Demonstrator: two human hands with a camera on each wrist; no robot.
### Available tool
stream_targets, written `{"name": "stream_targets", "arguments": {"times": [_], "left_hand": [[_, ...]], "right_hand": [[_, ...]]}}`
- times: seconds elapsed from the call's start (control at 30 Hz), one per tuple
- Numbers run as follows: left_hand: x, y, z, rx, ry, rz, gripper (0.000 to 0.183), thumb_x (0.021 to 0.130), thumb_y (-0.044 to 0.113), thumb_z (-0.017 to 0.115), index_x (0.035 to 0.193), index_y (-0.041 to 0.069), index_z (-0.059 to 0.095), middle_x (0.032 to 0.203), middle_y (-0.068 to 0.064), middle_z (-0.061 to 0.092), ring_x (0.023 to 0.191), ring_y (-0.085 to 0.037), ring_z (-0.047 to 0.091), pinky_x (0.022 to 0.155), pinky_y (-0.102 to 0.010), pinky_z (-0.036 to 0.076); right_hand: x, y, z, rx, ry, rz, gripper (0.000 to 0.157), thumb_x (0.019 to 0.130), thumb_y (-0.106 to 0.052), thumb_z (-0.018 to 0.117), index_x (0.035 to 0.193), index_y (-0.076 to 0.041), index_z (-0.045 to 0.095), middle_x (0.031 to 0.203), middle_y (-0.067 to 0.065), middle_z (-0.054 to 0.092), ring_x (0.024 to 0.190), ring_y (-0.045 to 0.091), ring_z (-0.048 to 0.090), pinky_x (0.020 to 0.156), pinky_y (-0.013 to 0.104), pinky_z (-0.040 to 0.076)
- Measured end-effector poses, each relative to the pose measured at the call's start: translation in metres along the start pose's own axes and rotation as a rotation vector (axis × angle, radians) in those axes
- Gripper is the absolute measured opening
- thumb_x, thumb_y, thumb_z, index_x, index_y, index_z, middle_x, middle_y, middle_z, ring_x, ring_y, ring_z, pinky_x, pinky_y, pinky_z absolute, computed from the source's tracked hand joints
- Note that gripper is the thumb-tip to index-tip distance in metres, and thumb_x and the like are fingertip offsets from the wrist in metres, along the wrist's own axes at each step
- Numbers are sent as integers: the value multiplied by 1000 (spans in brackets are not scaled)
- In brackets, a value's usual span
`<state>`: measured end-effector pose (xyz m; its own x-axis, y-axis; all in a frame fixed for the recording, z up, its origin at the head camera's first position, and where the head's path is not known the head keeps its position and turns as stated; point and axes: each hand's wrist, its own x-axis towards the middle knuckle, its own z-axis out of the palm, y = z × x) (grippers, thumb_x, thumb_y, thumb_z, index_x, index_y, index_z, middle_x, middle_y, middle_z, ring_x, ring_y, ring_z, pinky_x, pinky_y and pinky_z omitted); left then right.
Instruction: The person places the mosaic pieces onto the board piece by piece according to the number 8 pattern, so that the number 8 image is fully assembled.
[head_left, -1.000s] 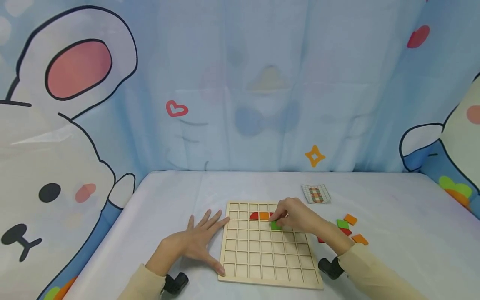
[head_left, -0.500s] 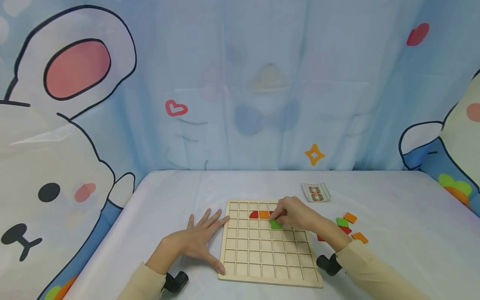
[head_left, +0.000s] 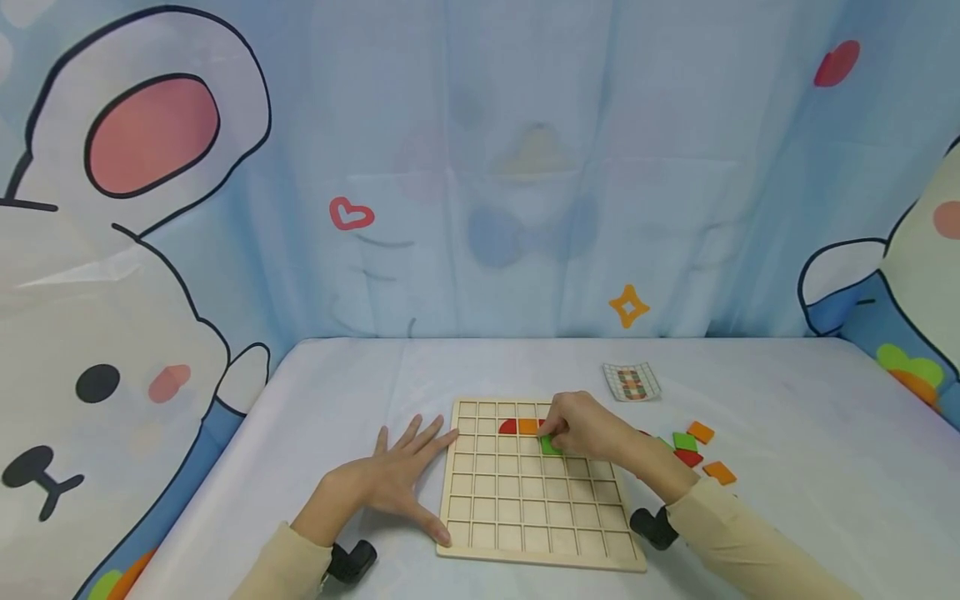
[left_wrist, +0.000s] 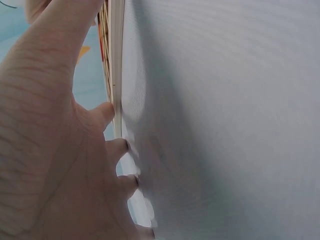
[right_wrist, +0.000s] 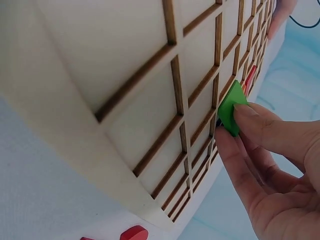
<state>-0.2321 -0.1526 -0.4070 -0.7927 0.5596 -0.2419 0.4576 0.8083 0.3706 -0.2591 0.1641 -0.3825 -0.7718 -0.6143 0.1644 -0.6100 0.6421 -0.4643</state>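
In the head view, a wooden grid board (head_left: 536,558) lies on the white table. My left hand (head_left: 397,483) is spread at its left side, thumb and a fingertip touching the edge. My right hand (head_left: 588,427) pinches a green square tile (right_wrist: 229,107) between thumb and fingers; in the right wrist view it is tilted over the grid cells. A red tile with a rounded side (head_left: 508,427) and an orange square tile (head_left: 528,427) sit in one row near the far edge. Another red piece beside the orange one is partly hidden by my right fingers.
Right of the board lie loose tiles: an orange one (head_left: 701,432), a green one (head_left: 685,442), a red one (head_left: 687,457) and another orange one (head_left: 719,472). My right forearm partly covers others. A printed pattern card (head_left: 632,382) lies behind the board.
My right forearm has shifted slightly, uncovering bits of tiles along its upper side and covering a red one below. The right fingers stay at the green tile; the left hand has not moved.
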Motion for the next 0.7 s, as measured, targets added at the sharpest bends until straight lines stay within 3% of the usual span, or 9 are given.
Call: {"name": "stream_targets", "arguments": {"times": [0.2, 0.47, 0.7], "left_hand": [[0, 0, 0, -1, 0, -1, 129, 72, 59, 92, 170, 23, 16, 176, -10, 3, 161, -39, -4, 117, -78, -4], [1, -1, 1, 1, -2, -4, 129, 72, 59, 92, 170, 23, 16, 176, -10, 3, 161, -39, -4, 117, -78, -3], [1, -1, 1, -3, 2, -2, 128, 72, 58, 92, 170, 23, 17, 176, -11, 4, 161, -39, -4, 117, -79, -3]], "right_hand": [[1, -1, 1, 2, -8, 22, 26, 79, 23, 74, 96, 5, 82, 88, 6, 72, 80, 18, 68, 66, 23, 56], [3, -1, 9, -24, 22, 72, 31, 82, 26, 67, 93, 3, 83, 94, 10, 78, 92, 28, 74, 74, 32, 62], [-4, 2, 7, 14, 41, 51, 23, 83, 19, 75, 97, 2, 82, 96, 9, 76, 87, 22, 72, 73, 30, 61]]}}
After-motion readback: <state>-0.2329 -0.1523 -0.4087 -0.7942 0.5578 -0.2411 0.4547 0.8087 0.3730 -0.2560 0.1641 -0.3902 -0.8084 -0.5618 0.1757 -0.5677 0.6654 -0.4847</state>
